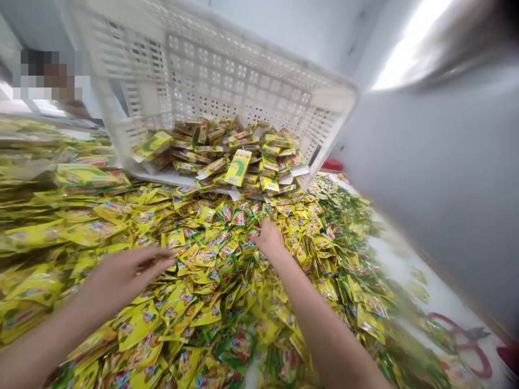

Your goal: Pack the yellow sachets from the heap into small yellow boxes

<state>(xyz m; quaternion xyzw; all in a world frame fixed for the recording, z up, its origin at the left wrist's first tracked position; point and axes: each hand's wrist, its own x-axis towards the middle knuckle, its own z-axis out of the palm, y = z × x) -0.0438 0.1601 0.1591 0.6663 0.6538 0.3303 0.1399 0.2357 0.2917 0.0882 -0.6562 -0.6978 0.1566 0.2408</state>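
Small glossy packets [198, 256], yellow and green with fruit pictures, lie in a deep heap under both hands. My left hand [125, 270] hovers low over the heap at left, blurred, its fingers stretched out and the thumb slightly apart. Nothing clearly shows between them. Farther forward, my right hand [270, 237] has its fingers bent and pinched at a small green and red packet [252, 236], whose edges blend into the pile. Beyond the hands, a white plastic basket [239, 70] lies tipped on its side, its mouth towards me. Several yellow-green cartons [238, 167] are piled inside it.
Red-handled scissors [466, 340] lie on the white tabletop [397, 254] at right, beside the grey wall [438, 189]. More cartons [87, 175] rest on packets left of the basket. A blurred-out person [52, 75] is at the far left.
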